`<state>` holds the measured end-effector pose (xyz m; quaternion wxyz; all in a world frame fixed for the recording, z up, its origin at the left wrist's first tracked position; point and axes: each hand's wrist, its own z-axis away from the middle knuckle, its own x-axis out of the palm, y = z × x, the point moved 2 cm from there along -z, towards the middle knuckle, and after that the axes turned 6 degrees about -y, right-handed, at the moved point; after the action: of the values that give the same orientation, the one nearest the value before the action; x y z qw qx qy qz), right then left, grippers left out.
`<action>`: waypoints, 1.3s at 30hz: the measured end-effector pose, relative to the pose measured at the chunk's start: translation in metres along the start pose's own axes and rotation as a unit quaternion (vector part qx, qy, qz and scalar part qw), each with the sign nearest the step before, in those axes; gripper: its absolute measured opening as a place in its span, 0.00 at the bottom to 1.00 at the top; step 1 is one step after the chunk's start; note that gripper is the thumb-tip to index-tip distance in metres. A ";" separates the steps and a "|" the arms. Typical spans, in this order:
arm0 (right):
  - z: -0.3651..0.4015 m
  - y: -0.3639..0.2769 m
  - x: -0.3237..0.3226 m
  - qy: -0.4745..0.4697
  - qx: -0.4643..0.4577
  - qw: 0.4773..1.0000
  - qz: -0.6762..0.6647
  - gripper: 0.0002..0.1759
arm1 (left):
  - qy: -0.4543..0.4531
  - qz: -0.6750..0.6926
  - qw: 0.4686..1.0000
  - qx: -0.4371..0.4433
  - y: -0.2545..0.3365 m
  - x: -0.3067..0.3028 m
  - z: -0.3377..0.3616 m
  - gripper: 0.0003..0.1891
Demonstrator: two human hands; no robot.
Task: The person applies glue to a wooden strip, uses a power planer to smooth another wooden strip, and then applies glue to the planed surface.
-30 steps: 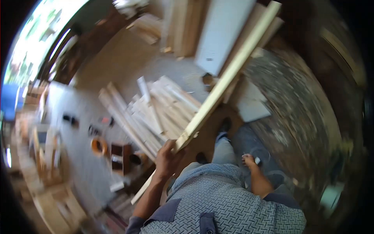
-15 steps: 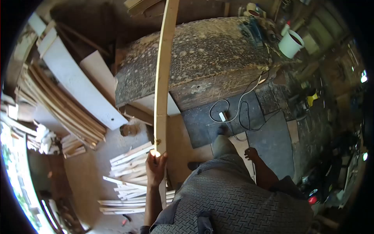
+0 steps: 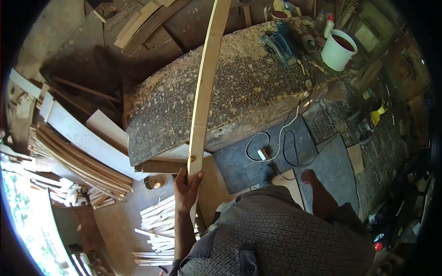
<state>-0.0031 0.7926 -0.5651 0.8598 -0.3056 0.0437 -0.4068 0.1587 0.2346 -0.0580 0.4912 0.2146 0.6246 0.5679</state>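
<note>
My left hand (image 3: 186, 192) grips the near end of a long wooden strip (image 3: 205, 94), thumb on one side and fingers on the other. A knot shows in the wood just beyond the grip. The strip slants up and away over the workbench (image 3: 170, 108), and its far end leaves the top of the view. Off to my right, my right hand (image 3: 310, 177) hangs above the dark floor mat (image 3: 329, 168). It is smeared, and its fingers cannot be made out; no object shows in it.
On the bench's far right stand a corded power tool (image 3: 282, 48) and a white bucket (image 3: 338, 53). A cable (image 3: 282, 138) loops across the floor mats. Cut wood pieces (image 3: 159, 221) lie at lower left, near stacked curved strips (image 3: 80, 161) and a white board (image 3: 87, 133).
The view has shifted, showing more of the bench's far side. The strip leans further right at its far end, still in my left hand. My right hand has swung slightly right.
</note>
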 end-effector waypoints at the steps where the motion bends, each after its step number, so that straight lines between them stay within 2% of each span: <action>1: -0.007 -0.040 -0.010 0.139 -0.121 0.928 0.323 0.12 | 0.001 -0.026 1.000 -0.003 0.003 0.005 -0.011 0.17; 3: -0.011 -0.121 -0.025 0.172 -0.044 0.929 0.324 0.11 | -0.002 -0.055 0.998 -0.015 0.014 0.013 -0.023 0.17; 5: -0.013 -0.181 -0.030 0.182 -0.208 0.866 0.417 0.09 | -0.022 -0.023 0.999 -0.027 0.032 0.017 -0.039 0.16; 6: -0.008 -0.215 -0.021 0.184 -0.206 0.868 0.412 0.09 | -0.027 -0.025 0.999 -0.026 0.037 0.017 -0.047 0.16; 7: 0.010 -0.258 0.000 0.206 -0.215 0.929 0.220 0.09 | -0.038 0.001 0.999 -0.030 0.040 0.016 -0.054 0.16; 8: 0.019 -0.279 0.010 0.220 -0.215 0.951 0.020 0.09 | -0.049 0.028 0.998 -0.035 0.039 0.015 -0.060 0.15; 12: -0.005 -0.260 0.003 0.242 -0.181 0.953 0.021 0.09 | -0.058 0.040 0.996 -0.051 0.027 -0.004 -0.097 0.17; 14: -0.014 -0.217 -0.004 0.244 -0.091 0.939 0.226 0.10 | -0.062 0.029 0.996 -0.048 0.010 -0.019 -0.118 0.17; 16: -0.024 -0.144 -0.004 0.256 0.014 0.963 0.086 0.11 | -0.064 0.021 0.997 -0.043 0.003 -0.034 -0.143 0.17; 18: 0.030 -0.144 0.050 0.309 0.085 0.947 -0.018 0.11 | -0.088 0.046 0.993 -0.062 0.000 -0.048 -0.162 0.17; 20: 0.059 -0.120 0.084 0.308 0.114 0.941 -0.086 0.11 | -0.101 0.045 0.992 -0.068 -0.004 -0.061 -0.178 0.17; 23: 0.093 -0.094 0.133 0.348 0.148 0.917 -0.126 0.10 | -0.120 0.036 0.990 -0.070 -0.012 -0.079 -0.209 0.16; 25: 0.117 -0.085 0.155 0.323 0.211 0.907 -0.169 0.10 | -0.101 0.021 0.992 -0.075 -0.027 -0.086 -0.222 0.15; 28: 0.151 -0.105 0.176 0.348 0.202 0.906 -0.131 0.12 | -0.131 0.039 0.988 -0.073 -0.040 -0.089 -0.241 0.15; 30: 0.156 -0.110 0.165 0.343 0.189 0.901 -0.186 0.10 | -0.143 0.057 0.986 -0.069 -0.046 -0.083 -0.250 0.15; 31: 0.159 -0.120 0.159 0.357 0.177 0.901 -0.171 0.09 | -0.149 0.040 0.985 -0.077 -0.048 -0.081 -0.252 0.15; 34: 0.143 -0.151 0.138 0.369 0.170 0.905 -0.127 0.08 | -0.148 0.024 0.984 -0.096 -0.047 -0.079 -0.251 0.15; 36: 0.117 -0.172 0.117 0.351 0.155 0.915 -0.123 0.10 | -0.184 -0.021 0.979 -0.084 -0.038 -0.079 -0.245 0.16; 38: 0.097 -0.209 0.105 0.353 0.123 0.922 -0.099 0.10 | -0.174 -0.050 0.980 -0.082 -0.051 -0.077 -0.242 0.18; 39: 0.091 -0.237 0.099 0.347 0.088 0.931 -0.070 0.10 | -0.168 -0.111 0.978 -0.057 -0.054 -0.075 -0.240 0.21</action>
<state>-0.0669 0.6507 -0.3413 0.7839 -0.0709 0.2819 -0.5486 0.0005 0.0387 -0.1104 0.6607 0.2080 0.5192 0.5007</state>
